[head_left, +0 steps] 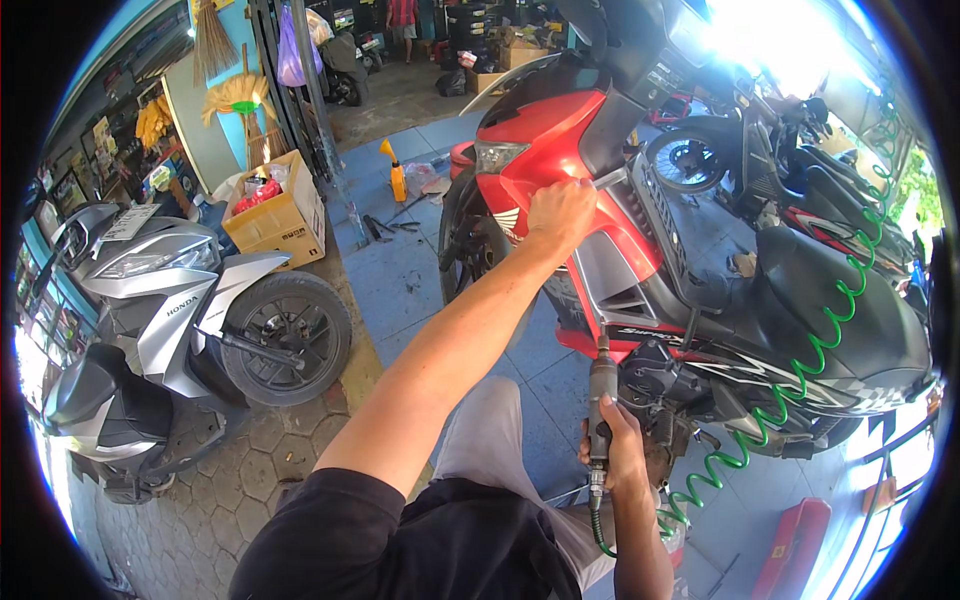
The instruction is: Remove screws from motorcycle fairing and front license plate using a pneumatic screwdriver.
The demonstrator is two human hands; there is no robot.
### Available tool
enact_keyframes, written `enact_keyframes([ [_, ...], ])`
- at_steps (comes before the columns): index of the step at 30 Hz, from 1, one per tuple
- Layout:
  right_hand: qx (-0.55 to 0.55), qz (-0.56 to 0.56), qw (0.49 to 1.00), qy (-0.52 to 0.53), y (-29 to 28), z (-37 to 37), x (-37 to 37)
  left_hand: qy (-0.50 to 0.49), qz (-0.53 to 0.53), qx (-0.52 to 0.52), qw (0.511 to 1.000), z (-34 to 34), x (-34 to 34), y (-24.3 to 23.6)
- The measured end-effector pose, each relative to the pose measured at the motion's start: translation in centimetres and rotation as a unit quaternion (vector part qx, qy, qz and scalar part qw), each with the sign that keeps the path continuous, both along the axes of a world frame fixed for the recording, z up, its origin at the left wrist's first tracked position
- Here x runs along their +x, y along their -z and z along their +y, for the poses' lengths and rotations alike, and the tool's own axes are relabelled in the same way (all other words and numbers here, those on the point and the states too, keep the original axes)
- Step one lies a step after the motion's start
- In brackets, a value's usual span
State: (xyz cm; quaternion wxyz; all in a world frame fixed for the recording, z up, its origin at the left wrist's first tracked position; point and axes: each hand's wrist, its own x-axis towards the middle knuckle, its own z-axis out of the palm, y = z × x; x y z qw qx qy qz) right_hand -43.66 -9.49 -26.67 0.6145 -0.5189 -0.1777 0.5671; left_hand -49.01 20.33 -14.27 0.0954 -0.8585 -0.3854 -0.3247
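Observation:
My left hand (560, 212) is closed against the red front panel of a red and black motor scooter (540, 148). A short grey bar (611, 178) shows just beyond its knuckles; what the fingers hold is hidden. Lower down, my right hand (622, 445) wraps around a dark inline air tool (603, 385), held upright. The tool's narrow tip points up near the scooter's lower side panel; whether it touches cannot be seen. A green coiled air hose (740, 455) runs from the tool's lower end up to the right.
A silver scooter (165, 265) stands on the left. Near it sits an open cardboard box (285, 225) with red items. An orange bottle (398, 183) and dark loose pieces lie on blue tiles. Another motorcycle (790, 170) stands behind right; a red case (793, 548) lies lower right.

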Motion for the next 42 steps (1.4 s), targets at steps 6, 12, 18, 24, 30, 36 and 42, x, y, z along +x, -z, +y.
enact_keyframes([
  [6, -0.009, -0.005, 1.000, -0.008, 0.2, -0.9, -0.3, -0.006, -0.004, -0.012, 1.000, 0.2, 0.3, 0.1],
  [12, -0.015, -0.004, 1.000, 0.004, -0.6, -0.3, -0.1, -0.056, -0.021, -0.017, 0.998, 0.3, 0.3, -0.4],
  [18, 0.013, -0.039, 0.999, 0.015, -2.8, 0.3, 0.6, -0.024, -0.098, 0.047, 0.994, 0.0, -1.3, 0.6],
  [24, 0.038, -0.120, 0.992, 0.001, -6.3, 2.0, 1.2, -0.030, -0.049, 0.039, 0.998, -0.2, -0.8, 0.1],
  [30, 0.031, -0.122, 0.992, 0.011, -6.2, 3.4, 0.0, -0.094, 0.063, 0.008, 0.994, 0.4, -0.4, -1.6],
  [36, 0.003, -0.109, 0.994, -0.016, -2.1, 1.0, 0.1, -0.071, 0.035, -0.029, 0.996, 0.4, 0.4, -1.5],
  [42, -0.057, -0.051, 0.997, 0.025, 0.8, -0.8, 0.5, -0.065, 0.031, -0.044, 0.996, 0.0, 0.7, -1.3],
])
